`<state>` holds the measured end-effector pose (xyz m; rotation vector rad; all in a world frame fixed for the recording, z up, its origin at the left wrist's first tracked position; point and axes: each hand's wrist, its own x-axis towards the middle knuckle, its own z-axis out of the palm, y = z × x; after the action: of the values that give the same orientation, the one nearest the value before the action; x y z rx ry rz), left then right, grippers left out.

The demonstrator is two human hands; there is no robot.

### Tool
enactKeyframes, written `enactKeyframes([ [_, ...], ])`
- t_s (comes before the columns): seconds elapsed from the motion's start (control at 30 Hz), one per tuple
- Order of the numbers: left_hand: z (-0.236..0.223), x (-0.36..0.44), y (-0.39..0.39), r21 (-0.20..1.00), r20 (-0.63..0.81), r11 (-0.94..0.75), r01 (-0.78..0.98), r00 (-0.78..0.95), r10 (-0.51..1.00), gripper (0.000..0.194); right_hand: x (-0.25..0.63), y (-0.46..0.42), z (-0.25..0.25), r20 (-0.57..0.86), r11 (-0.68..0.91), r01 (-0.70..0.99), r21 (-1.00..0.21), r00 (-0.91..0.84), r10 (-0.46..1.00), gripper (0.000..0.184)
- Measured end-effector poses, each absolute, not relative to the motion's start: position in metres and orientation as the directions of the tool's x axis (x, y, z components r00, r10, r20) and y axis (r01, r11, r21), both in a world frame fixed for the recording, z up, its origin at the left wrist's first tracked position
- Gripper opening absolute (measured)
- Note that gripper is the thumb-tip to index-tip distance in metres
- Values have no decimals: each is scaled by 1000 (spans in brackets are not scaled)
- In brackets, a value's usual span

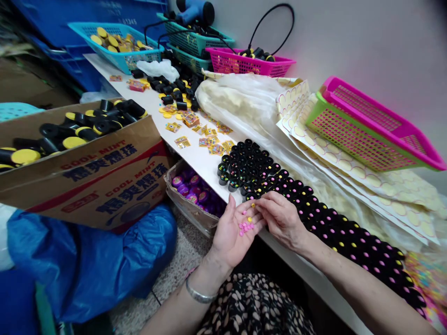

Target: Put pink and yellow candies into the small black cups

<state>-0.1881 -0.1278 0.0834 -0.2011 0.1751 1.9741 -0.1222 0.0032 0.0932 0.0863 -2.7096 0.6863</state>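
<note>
My left hand [228, 237] is palm up and slightly cupped, with a small pile of pink pieces [246, 228] and a few yellow ones lying in it; they look like little candies. Over its fingertips, my right hand [282, 218] has thumb and fingers pinched together. A yellow piece [253, 205] shows right by that pinch; whether it is gripped, I cannot tell. Beyond both hands stand many small black cups [296, 197], packed in rows along the table. Most of the nearer and right-hand cups show a pink or yellow piece on top; colourful bits show in cups at the far left end.
The white table [202, 163] bears yellow printed packets [213, 142], loose black tubes [174, 88] and sticker sheets [331, 153]. A pink basket [380, 109] is nested in a green one. On my left are a carton [132, 172] of black-and-yellow tubes and a box [192, 211] of purple items.
</note>
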Motion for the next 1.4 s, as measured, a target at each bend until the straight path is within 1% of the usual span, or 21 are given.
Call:
enactKeyframes([
  [0.13, 83, -189, -127, 49, -266, -408, -912, -405, 875, 46, -119, -4, 98, 299, 915, -203, -348, -949, -97, 23],
  [0.23, 84, -190, -127, 64, -260, -403, -913, -405, 876, 48, -118, -6, 98, 271, 940, -214, -265, -952, -141, 25],
  [0.3, 84, -190, -127, 56, -244, -403, -914, -404, 882, 50, -117, -6, 97, 284, 935, -219, -277, -949, -138, 25],
  [0.37, 83, -191, -128, 39, -237, -399, -916, -396, 887, 51, -116, -5, 97, 300, 911, -245, -332, -943, -144, 23],
  [0.43, 82, -191, -129, 24, -237, -391, -920, -385, 892, 52, -115, -4, 98, 296, 887, -286, -363, -938, -182, 20],
  [0.5, 81, -192, -129, 9, -232, -385, -923, -376, 897, 53, -114, -5, 99, 274, 881, -310, -356, -937, -219, 19],
  [0.57, 81, -193, -130, -4, -221, -382, -924, -372, 902, 52, -113, -5, 99, 253, 885, -317, -341, -938, -239, 21],
  [0.67, 83, -193, -129, -7, -219, -378, -926, -368, 904, 49, -113, -4, 98, 256, 895, -301, -329, -941, -222, 25],
  [0.83, 89, -189, -127, 66, -230, -353, -933, -359, 905, 46, -116, 2, 94, 316, 944, -153, -291, -947, -56, 20],
  [1.0, 90, -187, -128, 89, -240, -377, -922, -387, 890, 44, -118, 3, 89, 409, 954, -144, -262, -912, -25, 21],
  [1.07, 89, -187, -128, 83, -257, -377, -922, -386, 886, 44, -118, 3, 87, 431, 958, -146, -246, -902, -27, 21],
  [1.13, 89, -187, -128, 79, -278, -380, -922, -386, 879, 44, -118, 3, 85, 419, 964, -157, -216, -907, -54, 22],
  [1.27, 87, -186, -128, 95, -283, -390, -916, -401, 871, 44, -118, 3, 85, 346, 975, -180, -131, -930, -125, 23],
  [1.4, 87, -187, -127, 109, -255, -397, -911, -411, 875, 44, -122, 3, 88, 285, 981, -183, -63, -945, -158, 20],
])
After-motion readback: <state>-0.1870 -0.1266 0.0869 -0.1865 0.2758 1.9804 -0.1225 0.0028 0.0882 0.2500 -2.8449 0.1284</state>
